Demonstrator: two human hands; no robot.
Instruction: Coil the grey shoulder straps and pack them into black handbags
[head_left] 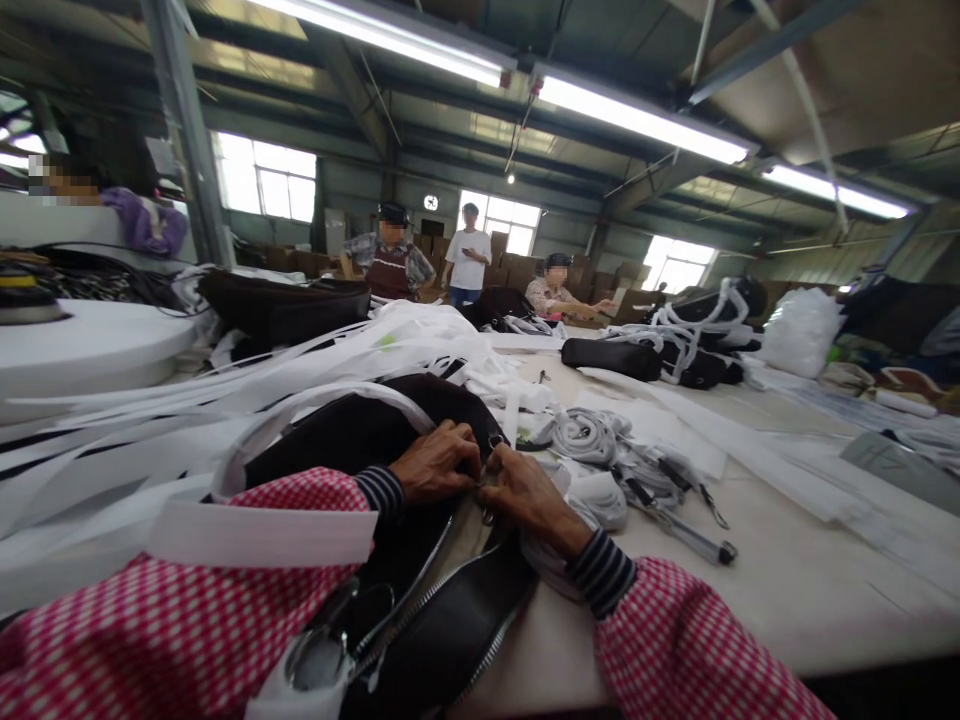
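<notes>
In front of me lies a black handbag [480, 625], its long metal zipper spread apart so that a beige lining shows. My left hand [439, 462] is closed, its fingers pinching the bag near the far end of the zipper. Opposite it, almost touching, my right hand [529, 490] is also closed on the bag's edge, beside a small metal ring. Whatever tiny part sits between the fingertips is hidden. A white-wrapped strap [315, 398] arches over the bag's left side. Across my left sleeve rests a white strip [262, 535].
Coiled white-wrapped straps [589, 435] with metal clips lie right of the bag. Long white strips [97, 460] heap up on the left. Farther back are more black bags [611, 358] and a clear plastic bag [801, 330]. Several people are beyond the table [810, 590].
</notes>
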